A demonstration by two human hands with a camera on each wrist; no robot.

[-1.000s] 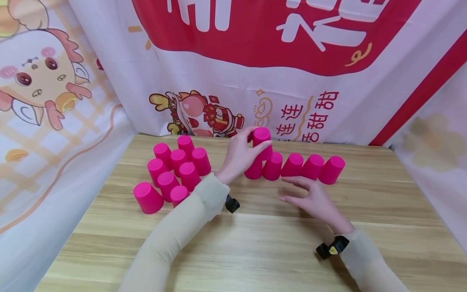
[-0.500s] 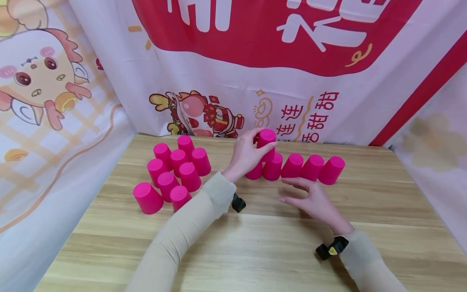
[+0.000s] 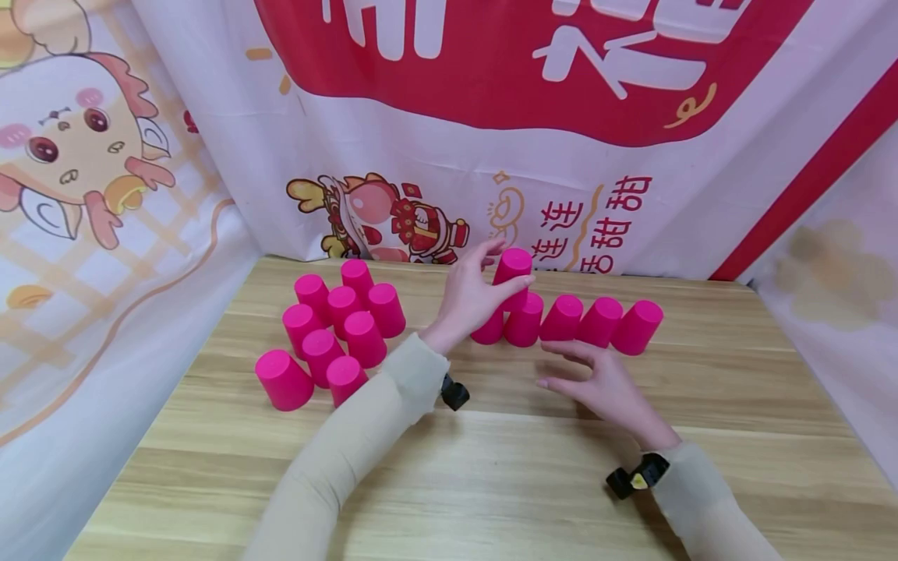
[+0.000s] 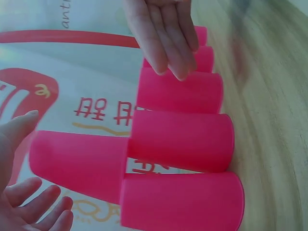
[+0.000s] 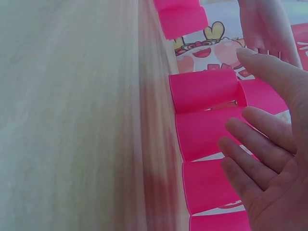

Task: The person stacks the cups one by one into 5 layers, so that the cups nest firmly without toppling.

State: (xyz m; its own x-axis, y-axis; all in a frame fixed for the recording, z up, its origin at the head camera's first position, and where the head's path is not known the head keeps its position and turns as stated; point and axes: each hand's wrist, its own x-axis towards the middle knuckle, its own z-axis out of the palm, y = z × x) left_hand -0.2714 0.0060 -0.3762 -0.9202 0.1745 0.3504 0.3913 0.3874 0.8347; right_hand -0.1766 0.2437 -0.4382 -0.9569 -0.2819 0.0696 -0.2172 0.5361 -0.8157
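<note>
An upside-down pink cup (image 3: 513, 274) stands on top of the two leftmost cups of a row, bridging them. My left hand (image 3: 468, 294) is around this upper cup with its fingers loosened. In the left wrist view, thumb and fingers (image 4: 43, 207) stand a little apart from the raised cup (image 4: 79, 163). The row's lower cups (image 3: 522, 321) sit side by side, mouth down. My right hand (image 3: 603, 383) hovers in front of the row's middle, holding nothing, its fingers (image 5: 260, 144) spread near the cups (image 5: 207, 137).
A cluster of several upside-down pink cups (image 3: 323, 354) stands on the left of the wooden table (image 3: 477, 483). Behind the table hangs a printed cloth (image 3: 435, 140). The row's right-end cup (image 3: 637, 327) has table surface beyond it.
My left hand has shifted slightly right, setting the cup over the two leftmost row cups, and its fingers have loosened from it. The right hand has stayed put.
</note>
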